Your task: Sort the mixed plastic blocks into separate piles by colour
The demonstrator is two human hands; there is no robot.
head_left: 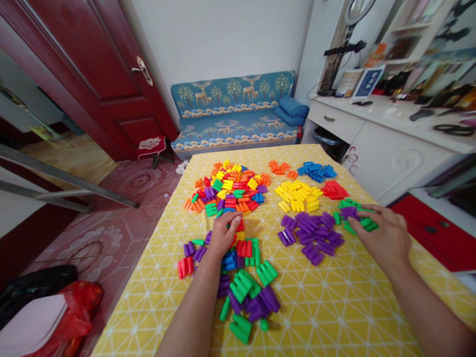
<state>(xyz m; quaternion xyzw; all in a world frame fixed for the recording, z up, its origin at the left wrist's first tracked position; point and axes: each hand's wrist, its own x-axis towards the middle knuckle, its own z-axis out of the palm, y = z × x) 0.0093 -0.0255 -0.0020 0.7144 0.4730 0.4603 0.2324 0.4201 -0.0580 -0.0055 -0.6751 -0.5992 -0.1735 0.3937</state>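
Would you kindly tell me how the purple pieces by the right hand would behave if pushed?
The purple pieces look like rigid moulded plastic, probably stiff and light. Lying loose, they would likely scatter, not slide together. Their rounded lobes might let some roll.

At eleven o'clock we see a dark red door (92, 74); at twelve, a blue deer-print sofa (234, 114). A white dresser (390, 153) stands at two, and a red bag (80, 302) lies at eight.
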